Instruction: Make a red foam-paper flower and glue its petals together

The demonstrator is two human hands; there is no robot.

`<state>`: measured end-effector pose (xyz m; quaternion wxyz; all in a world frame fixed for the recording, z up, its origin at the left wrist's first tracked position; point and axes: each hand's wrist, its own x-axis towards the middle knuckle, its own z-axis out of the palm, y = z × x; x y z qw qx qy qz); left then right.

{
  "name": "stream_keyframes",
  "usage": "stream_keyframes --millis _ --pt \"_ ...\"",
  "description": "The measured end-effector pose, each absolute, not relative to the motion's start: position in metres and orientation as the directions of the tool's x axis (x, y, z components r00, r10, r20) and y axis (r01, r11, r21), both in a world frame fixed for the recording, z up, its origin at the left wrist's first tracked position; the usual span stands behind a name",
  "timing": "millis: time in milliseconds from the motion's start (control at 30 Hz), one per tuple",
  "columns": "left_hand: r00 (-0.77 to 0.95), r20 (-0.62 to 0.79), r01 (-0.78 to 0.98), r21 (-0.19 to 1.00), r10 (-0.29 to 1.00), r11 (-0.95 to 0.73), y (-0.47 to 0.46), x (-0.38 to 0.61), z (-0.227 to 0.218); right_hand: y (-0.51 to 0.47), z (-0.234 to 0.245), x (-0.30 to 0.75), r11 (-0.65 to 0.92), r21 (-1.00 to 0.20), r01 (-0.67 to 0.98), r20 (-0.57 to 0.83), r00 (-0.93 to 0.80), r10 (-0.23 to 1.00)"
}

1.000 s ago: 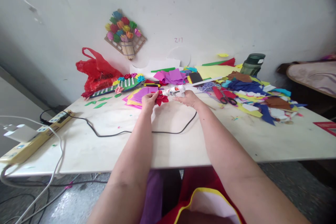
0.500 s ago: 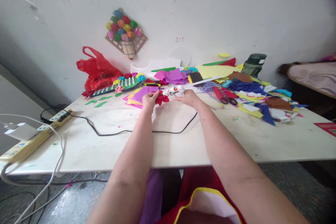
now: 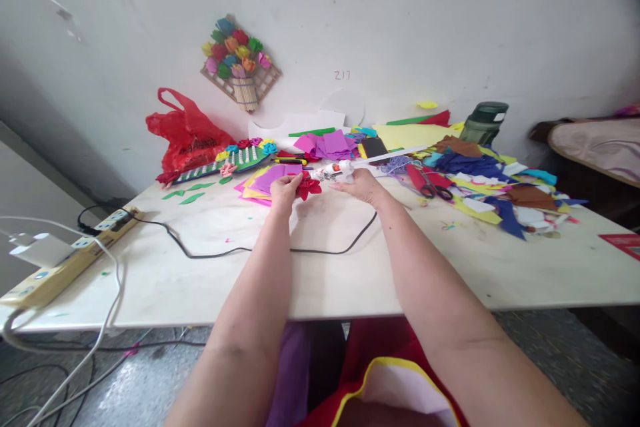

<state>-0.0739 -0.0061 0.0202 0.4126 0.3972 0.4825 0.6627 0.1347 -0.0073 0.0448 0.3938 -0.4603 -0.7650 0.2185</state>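
**2 bare hands hold a red paper flower and a white glue gun above a cluttered white table**

Seen from the wearer's head, 2 forearms reach forward over a white table [image 3: 340,293]. The left hand [image 3: 285,191] is pinched narrow, thumb and fingers closed on the edge of a red paper flower [image 3: 307,188]. The flower is at the middle of the view, just left of a white glue gun [image 3: 340,170]. The right hand [image 3: 363,188] is wrapped around the glue gun, whose front end points left at the flower; whether they touch is too small to tell. A long white stick [image 3: 393,155] juts from the gun's back end, slanting up to the right.

Just beyond the left hand lies a stack of purple, yellow and pink sheets [image 3: 275,179]. Farther left are green leaf shapes [image 3: 192,199], a green board [image 3: 220,165] bearing small colourful flowers, and a red plastic bag [image 3: 193,127]. A black cord [image 3: 210,256] runs from a yellowish power strip [image 3: 95,240] at the left edge, passing the left forearm and reaching the right forearm.

To the right of the hands, scissors [image 3: 435,190] lie beside a heap of coloured scraps [image 3: 535,195], with a dark green bottle [image 3: 484,123] upright behind. A bouquet ornament [image 3: 240,57] hangs on the wall.
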Motion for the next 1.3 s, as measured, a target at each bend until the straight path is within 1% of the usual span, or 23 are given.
stream_keyframes --millis 167,400,500,867,1033,1133,1233,1300 --pt "-0.361 0.09 -0.17 0.972 0.928 -0.16 -0.002 -0.073 0.021 -0.005 0.044 0.136 0.453 -0.738 0.5 0.351 -0.288 0.891" --pt "-0.343 0.128 -0.171 0.966 0.931 -0.196 -0.009 -0.073 0.022 -0.008 0.045 0.136 0.443 -0.747 0.496 0.346 -0.279 0.896" --pt "-0.331 0.146 -0.169 0.963 0.932 -0.211 -0.011 -0.073 0.022 -0.009 0.046 0.136 0.445 -0.72 0.532 0.337 -0.292 0.895" --pt "-0.322 0.134 -0.149 0.97 0.937 -0.19 -0.015 -0.071 0.026 -0.009 0.048 0.132 0.453 -0.618 0.643 0.359 -0.282 0.89" --pt "-0.343 0.135 -0.152 0.969 0.93 -0.196 -0.016 -0.07 0.028 -0.015 0.055 0.129 0.441 -0.507 0.741 0.345 -0.294 0.891" --pt "-0.363 0.107 -0.165 0.97 0.925 -0.177 -0.016 -0.069 0.03 -0.019 0.058 0.127 0.423 -0.443 0.791 0.355 -0.278 0.893" --pt "-0.393 0.076 -0.173 0.973 0.916 -0.155 -0.015 -0.07 0.032 -0.02 0.059 0.128 0.417 -0.443 0.794 0.364 -0.265 0.893" --pt "-0.41 0.073 -0.175 0.972 0.909 -0.157 -0.015 -0.07 0.032 -0.018 0.058 0.129 0.432 -0.483 0.762 0.376 -0.266 0.888"
